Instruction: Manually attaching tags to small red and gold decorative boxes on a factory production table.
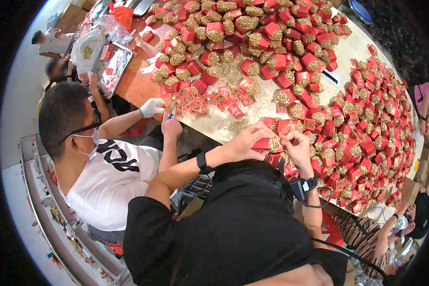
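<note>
Near the table's front edge, my left hand (247, 143) is wrapped round a small red-and-gold ornament (263, 143), with a smooth red part and a bumpy gold part. Close beside it, my right hand (296, 146) has its fingers pinched together at a small red piece (285, 127). How that piece joins the ornament is hidden by my fingers. Just beyond my left hand lies a loose pile of flat red tags with green marks (193, 101). A dense spread of similar red-and-gold ornaments (360, 143) lies to the right of my hands.
Another heap of ornaments (271, 38) covers the far side of the table (214, 125). At my left, a masked co-worker (112, 162) holds something small over the edge. A metal tray (121, 66) and plastic bags stand at far left. Other people sit at the right.
</note>
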`<state>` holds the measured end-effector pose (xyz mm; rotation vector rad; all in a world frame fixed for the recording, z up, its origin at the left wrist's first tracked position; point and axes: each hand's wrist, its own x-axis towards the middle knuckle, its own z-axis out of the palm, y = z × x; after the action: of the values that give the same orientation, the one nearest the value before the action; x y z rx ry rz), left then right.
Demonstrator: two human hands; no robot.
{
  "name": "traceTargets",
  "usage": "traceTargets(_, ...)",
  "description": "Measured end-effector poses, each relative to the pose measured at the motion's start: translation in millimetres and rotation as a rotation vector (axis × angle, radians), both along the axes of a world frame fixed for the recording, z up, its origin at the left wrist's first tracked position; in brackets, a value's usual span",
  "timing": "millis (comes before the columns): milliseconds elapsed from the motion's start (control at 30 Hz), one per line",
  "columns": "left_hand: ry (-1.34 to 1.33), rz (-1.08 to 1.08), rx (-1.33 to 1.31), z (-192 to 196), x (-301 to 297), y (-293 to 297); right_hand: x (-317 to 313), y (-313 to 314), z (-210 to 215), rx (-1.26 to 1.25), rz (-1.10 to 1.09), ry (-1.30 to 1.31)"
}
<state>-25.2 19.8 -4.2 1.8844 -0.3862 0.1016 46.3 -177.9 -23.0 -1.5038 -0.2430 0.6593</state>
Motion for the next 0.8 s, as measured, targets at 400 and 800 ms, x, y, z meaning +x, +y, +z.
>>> traceTargets(400,-0.07,0.033,0.07,-22,10,-2,26,-3,-2,-0.125,0.056,-0.007)
traceTargets(800,0.3,0.939,1.008,-108,89,170,63,38,18,-0.958,0.122,-0.673)
